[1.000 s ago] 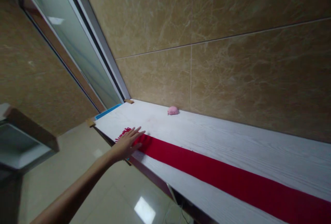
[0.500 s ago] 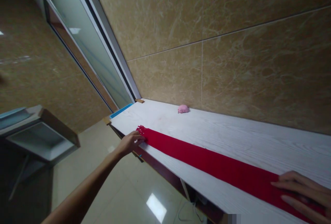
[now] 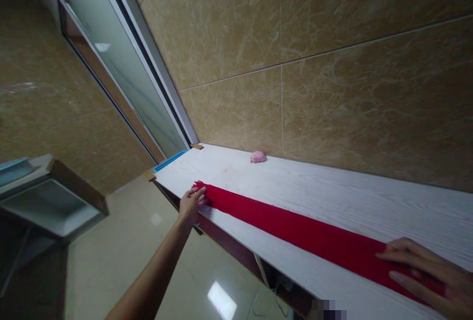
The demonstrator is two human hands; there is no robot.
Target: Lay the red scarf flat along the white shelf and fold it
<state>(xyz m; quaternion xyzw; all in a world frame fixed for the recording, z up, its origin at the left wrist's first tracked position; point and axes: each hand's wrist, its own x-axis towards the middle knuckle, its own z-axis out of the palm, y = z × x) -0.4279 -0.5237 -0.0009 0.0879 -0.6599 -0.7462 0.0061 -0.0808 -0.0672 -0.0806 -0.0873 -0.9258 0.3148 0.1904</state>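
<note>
A long red scarf (image 3: 295, 229) lies stretched out along the white table, narrow and smooth, with a fringe at its far end. My left hand (image 3: 191, 202) is at that fringed end, its fingers closed on the scarf's corner near the table edge. At the lower right, my right hand (image 3: 428, 273) rests on the nearer part of the scarf, fingers stretched out and slightly apart. The scarf's near end is hidden by this hand.
Against the tiled wall (image 3: 369, 93) a small pink object (image 3: 257, 157) sits on the white table (image 3: 332, 184). A blue tray-like edge (image 3: 170, 160) shows at the table's far end. Cables lie below, and a box-like cabinet (image 3: 55, 201) stands at left.
My left hand has shifted from the near edge up onto the scarf's fringed corner, with the forearm swinging right. My right hand stays on the scarf; the view has moved slightly.
</note>
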